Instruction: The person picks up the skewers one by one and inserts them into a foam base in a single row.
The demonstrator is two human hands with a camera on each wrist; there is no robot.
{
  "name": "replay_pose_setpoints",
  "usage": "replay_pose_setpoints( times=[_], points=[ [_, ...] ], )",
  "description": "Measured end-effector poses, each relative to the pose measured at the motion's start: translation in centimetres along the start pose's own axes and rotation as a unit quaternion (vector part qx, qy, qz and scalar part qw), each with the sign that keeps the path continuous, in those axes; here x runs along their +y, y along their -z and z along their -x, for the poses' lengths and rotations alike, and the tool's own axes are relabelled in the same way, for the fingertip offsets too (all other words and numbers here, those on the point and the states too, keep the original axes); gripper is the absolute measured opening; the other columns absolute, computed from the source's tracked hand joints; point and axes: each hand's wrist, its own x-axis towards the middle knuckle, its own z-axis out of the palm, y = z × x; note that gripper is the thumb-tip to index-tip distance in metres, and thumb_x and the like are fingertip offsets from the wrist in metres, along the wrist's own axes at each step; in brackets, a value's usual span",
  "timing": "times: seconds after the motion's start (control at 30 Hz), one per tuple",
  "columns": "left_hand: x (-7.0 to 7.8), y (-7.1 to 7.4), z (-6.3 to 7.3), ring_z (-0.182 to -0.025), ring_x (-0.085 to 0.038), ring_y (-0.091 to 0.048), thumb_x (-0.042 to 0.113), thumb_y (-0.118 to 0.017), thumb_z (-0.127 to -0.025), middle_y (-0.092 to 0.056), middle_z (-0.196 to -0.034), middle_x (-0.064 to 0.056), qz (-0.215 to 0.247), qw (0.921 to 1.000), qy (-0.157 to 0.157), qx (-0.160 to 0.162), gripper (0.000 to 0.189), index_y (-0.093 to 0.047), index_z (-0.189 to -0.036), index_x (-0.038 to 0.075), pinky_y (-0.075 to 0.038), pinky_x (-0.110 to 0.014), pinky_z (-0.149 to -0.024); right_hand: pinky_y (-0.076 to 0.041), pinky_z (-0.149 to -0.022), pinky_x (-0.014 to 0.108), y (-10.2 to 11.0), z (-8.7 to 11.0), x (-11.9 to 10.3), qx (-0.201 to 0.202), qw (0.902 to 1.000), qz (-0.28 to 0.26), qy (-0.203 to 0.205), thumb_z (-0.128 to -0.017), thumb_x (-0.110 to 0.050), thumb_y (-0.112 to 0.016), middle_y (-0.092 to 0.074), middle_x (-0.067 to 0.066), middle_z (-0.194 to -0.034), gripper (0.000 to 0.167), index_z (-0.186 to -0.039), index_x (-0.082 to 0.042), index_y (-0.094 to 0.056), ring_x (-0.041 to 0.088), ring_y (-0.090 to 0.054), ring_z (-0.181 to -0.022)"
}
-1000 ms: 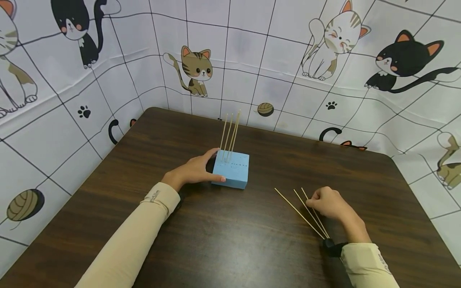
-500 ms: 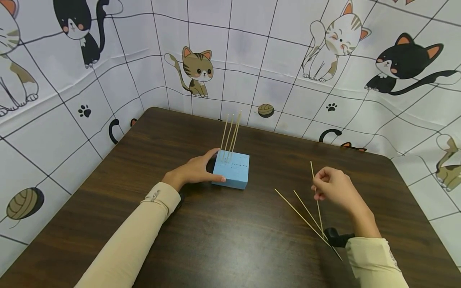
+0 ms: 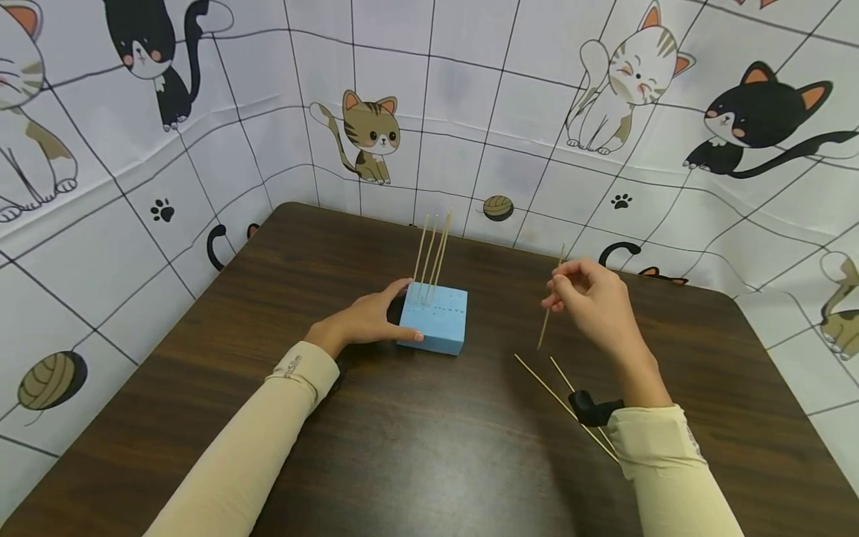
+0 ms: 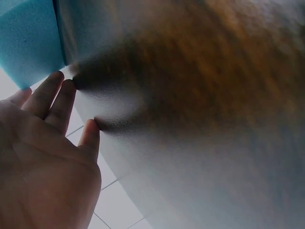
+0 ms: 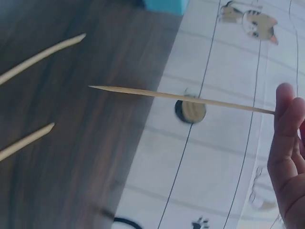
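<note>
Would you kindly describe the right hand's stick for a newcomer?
Over the dark brown table, right of the blue block, find the right hand. It pinches a thin wooden stick, the only one held aloft: loose sticks lie on the table, standing sticks rise from the block.

The blue block point(image 3: 435, 324) looks like matt foam, pricked with small holes. The sticks standing in it point(image 3: 421, 248) and the sticks lying to its right point(image 3: 546, 388) are pale, bare-looking wood. Beneath it, the table point(image 3: 416, 447) shows dark wood grain with a glossy sheen. Behind it, the wall covering point(image 3: 463, 97) is creased sheeting; nearer than it, the sleeves point(image 3: 248, 432) are cream cloth.
</note>
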Motion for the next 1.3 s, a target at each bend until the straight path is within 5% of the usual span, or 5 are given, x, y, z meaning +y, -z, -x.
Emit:
replay_pose_setpoints(
  times=[0.67, 1.0, 1.3],
  points=[
    [0.1, -0.1, 0.2, -0.145, -0.04, -0.03, 0.061, -0.074, -0.079, -0.023, -0.164, -0.006, -0.009, 0.9999, 0.0, 0.008, 0.111, -0.007, -0.16, 0.027, -0.026, -0.063, -0.113, -0.057, -0.064, 0.023, -6.3, -3.9, -4.5, 0.023, 0.9909, -0.112, 0.07, -0.099, -0.006, -0.054, -0.069, 0.021, -0.095, 0.013, -0.101, 0.005, -0.061, 0.004, -0.068, -0.069],
    [0.1, -0.1, 0.2, -0.145, -0.04, -0.03, 0.062, -0.074, -0.078, -0.024, -0.164, -0.006, -0.008, 0.9999, 0.003, 0.005, 0.112, -0.008, -0.16, 0.025, -0.027, -0.063, -0.113, -0.057, -0.066, 0.026, -7.9, -4.6, -5.7, 0.0, 0.9886, -0.119, 0.092, -0.099, -0.003, -0.053, -0.071, 0.018, -0.093, 0.012, -0.101, 0.006, -0.061, 0.03, -0.072, -0.078],
    [0.1, -0.1, 0.2, -0.144, -0.039, -0.032, 0.064, -0.074, -0.076, -0.025, -0.163, -0.006, -0.007, 0.9999, 0.005, 0.009, 0.112, -0.008, -0.16, 0.028, -0.028, -0.062, -0.113, -0.059, -0.068, 0.034, -8.5, -4.6, -6.1, -0.006, 0.9895, -0.113, 0.09, -0.099, -0.004, -0.054, -0.071, 0.017, -0.094, 0.012, -0.102, 0.005, -0.062, 0.026, -0.072, -0.077]
  ],
)
